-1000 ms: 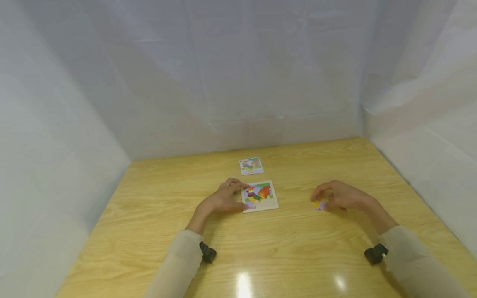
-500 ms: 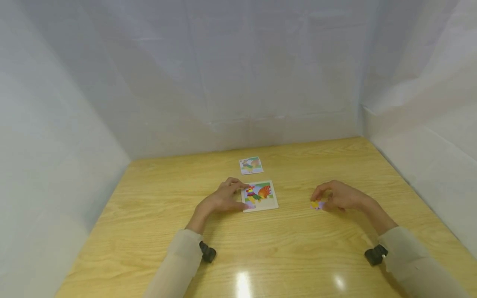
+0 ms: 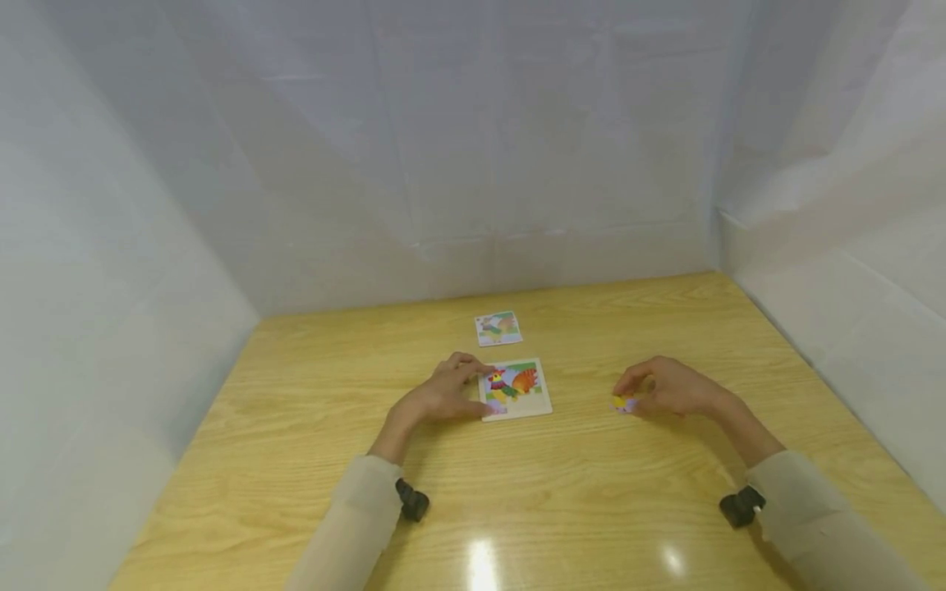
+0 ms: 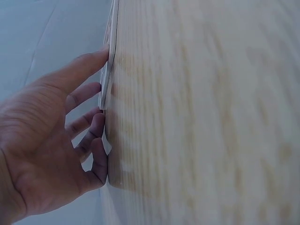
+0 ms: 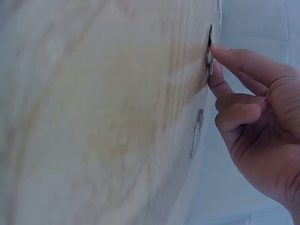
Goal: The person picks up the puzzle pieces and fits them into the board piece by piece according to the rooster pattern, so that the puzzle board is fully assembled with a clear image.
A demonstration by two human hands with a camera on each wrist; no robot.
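A square wooden puzzle board (image 3: 517, 390) with a colourful rooster picture lies on the table's middle. My left hand (image 3: 473, 387) rests at its left edge; in the left wrist view the fingers (image 4: 89, 70) lie fairly straight against the board's edge (image 4: 107, 79). To the right, my right hand (image 3: 626, 396) pinches a small yellow and purple puzzle piece (image 3: 622, 403) just at the tabletop. The right wrist view shows thumb and forefinger (image 5: 234, 56) gripping that piece (image 5: 209, 54), with another loose piece (image 5: 197, 133) lying flat beside the hand.
A small picture card (image 3: 498, 328) lies behind the board. The wooden table (image 3: 562, 492) is enclosed by white sheeting on the left, back and right. Black wrist cameras (image 3: 412, 501) sit on both beige sleeves.
My right hand has shifted slightly left with the piece pinched in it. The left hand and the board have stayed put.
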